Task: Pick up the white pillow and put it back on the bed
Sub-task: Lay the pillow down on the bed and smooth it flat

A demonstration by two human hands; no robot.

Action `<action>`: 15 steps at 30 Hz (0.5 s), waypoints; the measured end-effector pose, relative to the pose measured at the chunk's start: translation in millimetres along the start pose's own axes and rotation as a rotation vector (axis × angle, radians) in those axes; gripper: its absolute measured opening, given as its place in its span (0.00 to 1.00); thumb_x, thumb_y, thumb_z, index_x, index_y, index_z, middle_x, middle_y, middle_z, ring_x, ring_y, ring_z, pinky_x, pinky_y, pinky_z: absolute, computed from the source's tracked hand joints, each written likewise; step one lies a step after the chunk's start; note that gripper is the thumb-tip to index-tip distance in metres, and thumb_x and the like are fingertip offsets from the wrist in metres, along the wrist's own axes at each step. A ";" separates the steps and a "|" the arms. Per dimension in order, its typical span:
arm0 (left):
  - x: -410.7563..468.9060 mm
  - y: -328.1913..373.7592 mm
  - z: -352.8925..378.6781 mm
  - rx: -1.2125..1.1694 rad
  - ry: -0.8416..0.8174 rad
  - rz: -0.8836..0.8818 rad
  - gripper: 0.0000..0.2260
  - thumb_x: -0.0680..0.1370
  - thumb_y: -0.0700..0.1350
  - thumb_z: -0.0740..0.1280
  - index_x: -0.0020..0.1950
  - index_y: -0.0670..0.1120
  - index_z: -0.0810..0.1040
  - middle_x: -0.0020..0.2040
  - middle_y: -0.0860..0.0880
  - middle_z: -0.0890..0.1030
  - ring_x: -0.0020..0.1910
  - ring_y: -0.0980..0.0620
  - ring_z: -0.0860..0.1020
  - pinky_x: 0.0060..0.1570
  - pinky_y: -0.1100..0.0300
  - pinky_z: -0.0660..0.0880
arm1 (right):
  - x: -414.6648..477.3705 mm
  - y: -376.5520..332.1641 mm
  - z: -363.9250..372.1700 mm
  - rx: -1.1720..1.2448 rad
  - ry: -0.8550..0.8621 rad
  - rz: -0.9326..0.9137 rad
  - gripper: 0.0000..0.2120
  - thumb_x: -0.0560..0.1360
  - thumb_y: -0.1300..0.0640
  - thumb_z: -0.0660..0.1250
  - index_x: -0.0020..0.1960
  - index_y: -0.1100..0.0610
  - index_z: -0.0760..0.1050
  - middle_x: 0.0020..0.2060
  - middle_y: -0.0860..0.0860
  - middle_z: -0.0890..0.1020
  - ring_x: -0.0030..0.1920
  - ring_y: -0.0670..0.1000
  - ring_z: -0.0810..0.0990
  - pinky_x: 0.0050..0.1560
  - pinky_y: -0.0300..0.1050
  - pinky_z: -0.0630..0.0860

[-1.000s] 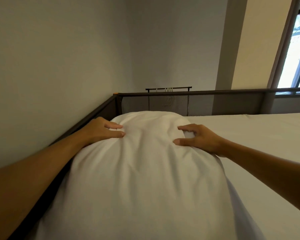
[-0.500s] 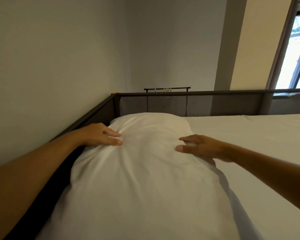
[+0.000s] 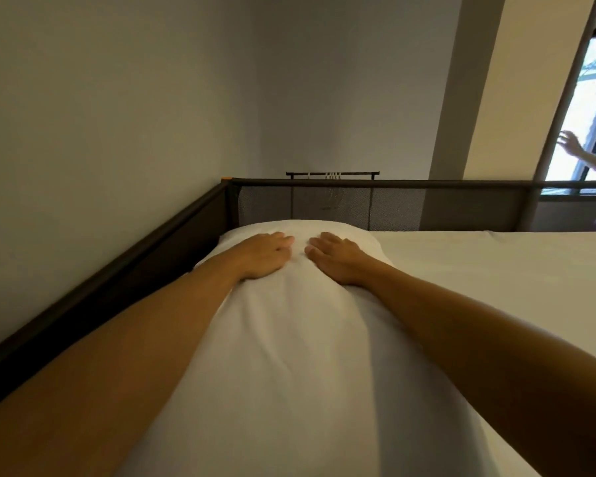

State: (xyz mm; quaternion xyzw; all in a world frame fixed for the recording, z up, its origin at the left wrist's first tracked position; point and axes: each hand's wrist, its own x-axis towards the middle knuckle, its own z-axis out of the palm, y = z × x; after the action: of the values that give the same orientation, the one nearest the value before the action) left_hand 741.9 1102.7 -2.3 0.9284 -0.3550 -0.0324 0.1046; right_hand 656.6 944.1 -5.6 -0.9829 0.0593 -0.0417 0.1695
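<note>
The white pillow (image 3: 289,346) lies lengthwise on the bed's white mattress (image 3: 496,277), along its left side near the dark rail. My left hand (image 3: 264,254) rests flat on the pillow's far end, fingers together and pointing right. My right hand (image 3: 338,258) lies flat beside it, a small gap between the fingertips of the two hands. Neither hand grips the fabric; both press on top. The pillow's near end runs out of the frame's lower edge.
A dark metal rail (image 3: 117,280) runs along the left wall, and a mesh headboard panel (image 3: 358,208) closes the far end. Another person's hand (image 3: 572,142) shows by the window (image 3: 592,115) at the far right. A black rack (image 3: 332,174) stands behind the headboard.
Both hands have slid inward from the pillow's sides to its top middle and now lie flat. The pillow has settled lower and farther along the mattress. Another person's hand has appeared by the window.
</note>
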 end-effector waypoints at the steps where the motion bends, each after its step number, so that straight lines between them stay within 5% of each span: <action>1: -0.9 -6.7 2.2 -0.015 -0.004 -0.011 0.23 0.82 0.53 0.47 0.77 0.51 0.54 0.79 0.48 0.54 0.77 0.49 0.54 0.74 0.55 0.48 | 0.7 0.8 3.4 0.020 -0.023 0.011 0.27 0.80 0.44 0.44 0.76 0.53 0.57 0.77 0.55 0.58 0.76 0.55 0.55 0.74 0.53 0.49; 6: -15.9 -43.1 1.2 -0.070 -0.060 -0.150 0.24 0.81 0.56 0.45 0.77 0.54 0.50 0.80 0.49 0.49 0.78 0.48 0.51 0.74 0.53 0.46 | -5.9 28.8 5.2 -0.075 -0.047 0.073 0.35 0.74 0.35 0.40 0.75 0.50 0.56 0.77 0.53 0.58 0.76 0.56 0.55 0.74 0.60 0.51; 9: -31.3 -60.3 -6.5 -0.088 -0.098 -0.269 0.27 0.79 0.61 0.44 0.77 0.56 0.48 0.80 0.47 0.49 0.77 0.44 0.52 0.74 0.48 0.50 | -18.3 42.4 -4.9 -0.053 -0.070 0.177 0.23 0.81 0.48 0.46 0.70 0.59 0.63 0.69 0.59 0.67 0.70 0.60 0.64 0.69 0.59 0.60; 11: -40.3 -60.4 -15.7 -0.062 -0.056 -0.307 0.28 0.79 0.62 0.45 0.77 0.53 0.50 0.79 0.46 0.52 0.77 0.43 0.54 0.74 0.48 0.52 | -23.9 49.2 -14.0 0.032 -0.052 0.241 0.21 0.81 0.48 0.48 0.68 0.58 0.63 0.66 0.60 0.69 0.67 0.61 0.67 0.66 0.62 0.65; 15: -50.6 -36.1 -32.7 0.039 -0.021 -0.159 0.26 0.81 0.56 0.45 0.78 0.48 0.49 0.79 0.46 0.51 0.77 0.45 0.52 0.74 0.54 0.48 | -40.1 37.8 -27.7 -0.123 -0.018 0.116 0.31 0.79 0.40 0.47 0.76 0.54 0.53 0.77 0.56 0.55 0.75 0.60 0.57 0.73 0.60 0.56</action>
State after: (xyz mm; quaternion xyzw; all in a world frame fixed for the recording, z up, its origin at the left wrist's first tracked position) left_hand 732.1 1168.2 21.1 0.9551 -0.2820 -0.0435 0.0799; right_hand 610.2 904.9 5.2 -0.9866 0.1171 -0.0194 0.1116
